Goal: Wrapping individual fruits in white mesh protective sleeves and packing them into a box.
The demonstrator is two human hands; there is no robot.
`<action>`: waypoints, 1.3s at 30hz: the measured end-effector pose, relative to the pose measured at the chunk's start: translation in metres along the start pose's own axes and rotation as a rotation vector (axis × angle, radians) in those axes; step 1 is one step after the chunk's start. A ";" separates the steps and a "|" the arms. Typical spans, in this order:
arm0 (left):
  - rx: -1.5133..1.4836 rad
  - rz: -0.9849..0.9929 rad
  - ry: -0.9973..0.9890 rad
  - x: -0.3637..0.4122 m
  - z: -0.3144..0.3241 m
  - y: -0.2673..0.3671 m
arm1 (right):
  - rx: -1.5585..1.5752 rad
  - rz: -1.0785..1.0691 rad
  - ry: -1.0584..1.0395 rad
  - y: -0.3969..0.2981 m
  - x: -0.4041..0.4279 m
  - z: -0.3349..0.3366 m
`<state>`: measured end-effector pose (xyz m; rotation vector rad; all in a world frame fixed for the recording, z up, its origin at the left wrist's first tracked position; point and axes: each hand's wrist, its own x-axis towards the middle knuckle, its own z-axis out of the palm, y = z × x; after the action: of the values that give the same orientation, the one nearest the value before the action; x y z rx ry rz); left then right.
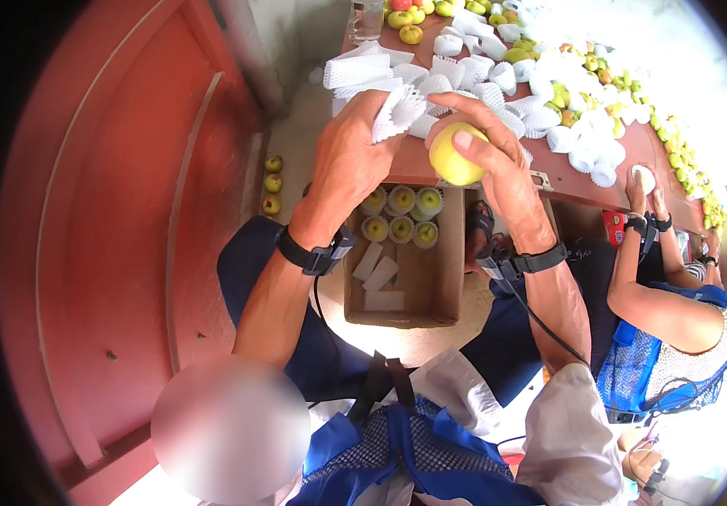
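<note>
My left hand point(352, 155) holds a white foam net sleeve point(399, 114), its frilled end spread open. In my right hand point(501, 152) is a yellow-green apple point(456, 155), gripped by thumb and fingers just right of the sleeve and apart from it. Both hands are above the near edge of a reddish table point(415, 158). Below them, on the floor between my legs, an open cardboard box point(430, 297) contains several apples in foam sleeves point(402, 201) at its far end. White flat pieces point(381, 272) lie in its nearer part.
Loose foam sleeves point(455, 73) cover much of the table, with many apples point(559, 95) beyond and to the right. A clear glass vessel point(366, 22) stands at the far left. At right, a co-worker's hands point(645, 183) hold a white-wrapped item. A red door point(116, 221) flanks my left, near three floor apples point(273, 183).
</note>
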<state>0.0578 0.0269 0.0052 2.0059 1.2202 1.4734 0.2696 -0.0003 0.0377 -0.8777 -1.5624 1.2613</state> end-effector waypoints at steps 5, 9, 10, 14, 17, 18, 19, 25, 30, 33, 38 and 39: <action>-0.002 0.103 -0.056 -0.005 0.002 -0.005 | -0.123 -0.019 -0.132 -0.007 -0.009 0.009; 0.047 0.132 -0.099 -0.007 0.009 -0.012 | -0.178 -0.039 -0.094 0.000 -0.007 0.004; 0.045 0.132 -0.101 -0.008 0.010 -0.013 | -0.202 -0.027 -0.058 0.003 -0.007 0.002; 0.109 0.094 -0.219 -0.007 0.007 -0.015 | -0.539 -0.126 0.019 0.014 -0.005 -0.005; -0.005 -0.076 -0.281 -0.002 0.005 -0.012 | -0.725 -0.198 0.068 0.020 -0.006 -0.003; -0.087 -0.162 -0.286 -0.002 0.005 -0.010 | -0.779 -0.235 0.087 0.022 -0.006 -0.002; -0.073 -0.194 -0.304 -0.001 0.006 -0.009 | -0.833 -0.273 0.104 0.024 -0.006 0.000; -0.048 -0.234 -0.214 -0.002 0.012 -0.011 | -0.891 -0.282 0.089 0.025 -0.005 0.005; -0.219 -0.426 -0.110 0.001 0.011 -0.020 | -0.754 -0.209 0.083 0.024 -0.005 -0.001; -0.695 -0.623 -0.176 0.002 0.003 -0.024 | -0.646 -0.127 0.060 0.026 -0.004 -0.004; -1.054 -0.662 -0.328 0.004 -0.006 -0.027 | -0.417 -0.033 0.077 0.031 -0.002 -0.007; -1.093 -0.658 -0.344 0.005 -0.006 -0.027 | -0.354 0.009 0.079 0.030 -0.002 -0.008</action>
<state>0.0415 0.0446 -0.0088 0.9222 0.5809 1.0163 0.2772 0.0069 0.0084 -1.1424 -1.7482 0.9569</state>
